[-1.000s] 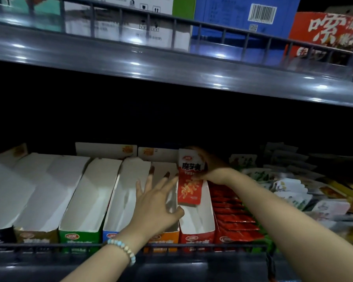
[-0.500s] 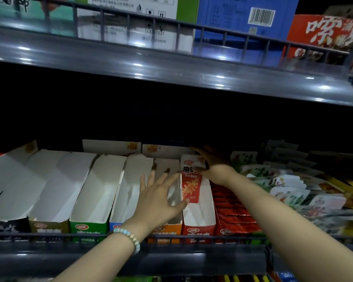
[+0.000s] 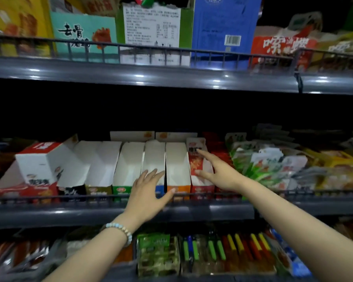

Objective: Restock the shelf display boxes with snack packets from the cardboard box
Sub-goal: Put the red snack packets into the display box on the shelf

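Head camera: a person's two bare hands reach over the wire front rail of a dark grey metal shelf (image 3: 49, 215) lined with open white cardboard display boxes. The right hand (image 3: 218, 171) has its fingers spread apart, the fingertips touching a red-and-white snack packet (image 3: 196, 159) that stands upright in the red-fronted display box (image 3: 202, 186); it is not clamped on the packet. The left hand (image 3: 149, 192), a pale bead bracelet (image 3: 120, 231) at the wrist, also has its grip apart and holds nothing, hovering over the blue-fronted display box (image 3: 154, 157) and the orange-fronted display box (image 3: 176, 169).

Restocking looks barely begun: only the red-fronted box shows a packet, while the orange, blue, green-fronted (image 3: 128, 167) and neighbouring boxes show bare white interiors. One red-topped box (image 3: 45, 161) sits tilted at the far left. The cardboard supply box is not in view.

The packet bears large Chinese characters, too blurred to read. Above, on the upper shelf, a teal carton (image 3: 84, 33) reads "去骨" and a blue carton (image 3: 222, 23) carries a barcode; a red pack (image 3: 281, 47) shows large white characters.
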`<state>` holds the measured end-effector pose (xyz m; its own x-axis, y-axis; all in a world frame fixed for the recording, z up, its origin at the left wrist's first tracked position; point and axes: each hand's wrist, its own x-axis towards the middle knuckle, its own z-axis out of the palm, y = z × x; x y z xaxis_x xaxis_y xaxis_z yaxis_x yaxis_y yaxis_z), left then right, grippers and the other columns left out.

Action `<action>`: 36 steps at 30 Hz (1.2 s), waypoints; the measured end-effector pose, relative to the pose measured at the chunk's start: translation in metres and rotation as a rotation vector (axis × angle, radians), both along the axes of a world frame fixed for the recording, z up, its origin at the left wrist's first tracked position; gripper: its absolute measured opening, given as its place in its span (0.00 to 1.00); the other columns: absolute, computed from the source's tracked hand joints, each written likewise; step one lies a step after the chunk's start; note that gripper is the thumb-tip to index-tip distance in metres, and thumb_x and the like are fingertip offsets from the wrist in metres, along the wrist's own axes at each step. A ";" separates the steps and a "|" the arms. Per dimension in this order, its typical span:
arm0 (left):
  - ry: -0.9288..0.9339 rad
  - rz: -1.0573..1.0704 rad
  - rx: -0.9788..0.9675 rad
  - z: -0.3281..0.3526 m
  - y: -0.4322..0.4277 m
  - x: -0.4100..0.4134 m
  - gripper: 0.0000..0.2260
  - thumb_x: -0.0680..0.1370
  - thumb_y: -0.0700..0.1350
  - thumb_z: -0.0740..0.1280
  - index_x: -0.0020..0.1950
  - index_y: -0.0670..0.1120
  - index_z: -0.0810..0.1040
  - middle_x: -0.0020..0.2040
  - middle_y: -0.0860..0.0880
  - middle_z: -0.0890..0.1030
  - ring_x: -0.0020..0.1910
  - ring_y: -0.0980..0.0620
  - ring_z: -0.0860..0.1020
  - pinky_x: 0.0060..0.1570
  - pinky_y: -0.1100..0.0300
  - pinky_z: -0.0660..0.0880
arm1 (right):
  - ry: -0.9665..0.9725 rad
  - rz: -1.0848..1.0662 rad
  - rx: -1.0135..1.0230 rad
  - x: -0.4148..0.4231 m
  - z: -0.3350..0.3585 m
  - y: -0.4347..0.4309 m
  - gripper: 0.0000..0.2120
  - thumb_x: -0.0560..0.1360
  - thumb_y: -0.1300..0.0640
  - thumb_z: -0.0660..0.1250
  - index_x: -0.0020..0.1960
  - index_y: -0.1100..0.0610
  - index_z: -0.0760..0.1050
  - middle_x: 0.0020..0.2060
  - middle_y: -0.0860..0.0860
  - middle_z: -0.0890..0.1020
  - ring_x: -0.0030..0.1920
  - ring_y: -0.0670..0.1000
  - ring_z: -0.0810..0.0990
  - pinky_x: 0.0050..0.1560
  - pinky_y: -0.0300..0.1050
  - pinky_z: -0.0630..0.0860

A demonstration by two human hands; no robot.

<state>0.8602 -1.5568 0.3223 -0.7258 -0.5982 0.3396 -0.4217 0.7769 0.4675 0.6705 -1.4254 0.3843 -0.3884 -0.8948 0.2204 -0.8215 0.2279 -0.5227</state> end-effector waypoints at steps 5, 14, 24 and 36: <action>-0.038 -0.048 0.084 -0.047 0.027 0.039 0.32 0.77 0.66 0.56 0.77 0.53 0.59 0.77 0.54 0.59 0.76 0.53 0.53 0.75 0.53 0.52 | -0.070 0.022 0.086 0.045 -0.050 0.037 0.40 0.74 0.47 0.69 0.78 0.52 0.50 0.76 0.47 0.57 0.75 0.46 0.56 0.70 0.37 0.55; -0.334 -0.055 0.262 -0.170 0.058 0.102 0.31 0.79 0.64 0.54 0.78 0.51 0.54 0.78 0.51 0.57 0.76 0.51 0.54 0.74 0.53 0.54 | -0.264 0.020 0.343 0.107 -0.179 0.062 0.42 0.73 0.45 0.69 0.78 0.51 0.48 0.76 0.48 0.54 0.76 0.48 0.53 0.72 0.40 0.55; -0.562 0.060 0.524 -0.293 0.057 0.160 0.32 0.79 0.63 0.54 0.78 0.47 0.56 0.77 0.46 0.61 0.75 0.46 0.59 0.73 0.53 0.57 | -0.739 -0.184 0.484 0.148 -0.337 0.065 0.38 0.74 0.47 0.69 0.76 0.55 0.55 0.74 0.52 0.62 0.73 0.54 0.63 0.68 0.44 0.65; -0.797 -0.013 0.741 -0.391 0.057 0.180 0.25 0.81 0.61 0.49 0.78 0.58 0.53 0.79 0.52 0.51 0.78 0.48 0.51 0.75 0.48 0.52 | -0.996 -0.370 0.632 0.179 -0.460 0.087 0.35 0.71 0.40 0.69 0.72 0.52 0.64 0.70 0.54 0.68 0.68 0.57 0.68 0.69 0.56 0.66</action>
